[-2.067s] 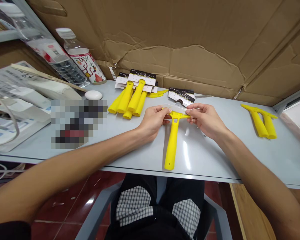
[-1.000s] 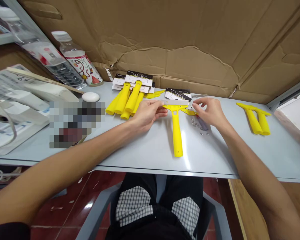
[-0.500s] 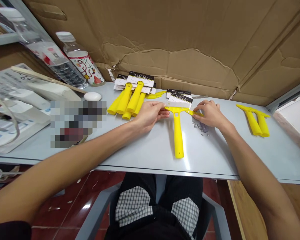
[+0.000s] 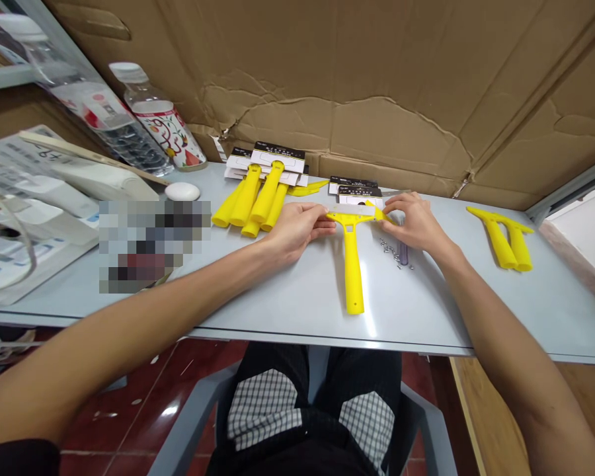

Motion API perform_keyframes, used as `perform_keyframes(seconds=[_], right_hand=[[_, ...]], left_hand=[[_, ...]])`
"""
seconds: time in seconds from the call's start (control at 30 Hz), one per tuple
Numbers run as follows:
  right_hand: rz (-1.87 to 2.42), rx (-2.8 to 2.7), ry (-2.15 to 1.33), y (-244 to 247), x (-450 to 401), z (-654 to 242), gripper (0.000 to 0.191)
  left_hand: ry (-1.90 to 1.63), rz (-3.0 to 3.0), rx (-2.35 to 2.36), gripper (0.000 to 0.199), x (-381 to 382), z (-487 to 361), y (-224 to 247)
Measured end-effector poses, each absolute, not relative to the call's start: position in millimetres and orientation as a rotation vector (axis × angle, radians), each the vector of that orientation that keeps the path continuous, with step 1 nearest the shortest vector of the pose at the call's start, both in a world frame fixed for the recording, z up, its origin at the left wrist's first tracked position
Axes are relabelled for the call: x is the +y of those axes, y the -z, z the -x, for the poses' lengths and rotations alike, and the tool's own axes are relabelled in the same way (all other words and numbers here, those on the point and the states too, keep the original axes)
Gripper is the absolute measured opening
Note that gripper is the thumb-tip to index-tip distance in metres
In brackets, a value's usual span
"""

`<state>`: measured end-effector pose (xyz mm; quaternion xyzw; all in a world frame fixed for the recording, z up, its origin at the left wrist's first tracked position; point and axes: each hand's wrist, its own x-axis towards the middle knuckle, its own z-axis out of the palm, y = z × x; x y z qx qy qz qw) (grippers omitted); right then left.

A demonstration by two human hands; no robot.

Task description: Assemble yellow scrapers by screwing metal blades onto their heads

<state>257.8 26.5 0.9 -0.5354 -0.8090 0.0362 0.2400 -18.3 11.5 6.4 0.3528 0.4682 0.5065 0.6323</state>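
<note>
My left hand (image 4: pixel 297 231) pinches the left end of a yellow scraper (image 4: pixel 354 271), whose handle points toward me. Along the top of its wide head lies a flat pale metal blade (image 4: pixel 350 210). Between the fingers of my right hand (image 4: pixel 411 221) is a small yellow plastic strip (image 4: pixel 383 215), angled at the blade's right end. Several small screws (image 4: pixel 389 249) are scattered below that hand. Beside them is a clear purplish rod-shaped item (image 4: pixel 403 254), partly hidden by the hand.
Yellow scraper handles with printed cards (image 4: pixel 277 154) are piled at the back left. More cards (image 4: pixel 359 193) lie behind the blade. Two yellow scrapers (image 4: pixel 506 244) rest at the right. Bottles (image 4: pixel 166 125), a white oval object (image 4: pixel 182 192) and a blurred patch occupy the left.
My right hand has turned slightly and raised the yellow strip, which now tilts up at the blade's right end. The purplish item shows more. My left hand and the scraper stay put.
</note>
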Motion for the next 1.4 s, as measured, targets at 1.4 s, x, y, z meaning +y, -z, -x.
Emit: perform_keyframes(seconds=[1.4], right_hand=[[1.289,-2.275,-0.204,-41,-25,-211,0.015]], left_hand=[[-0.951,-0.787,0.849,0.026,-12,6,3]])
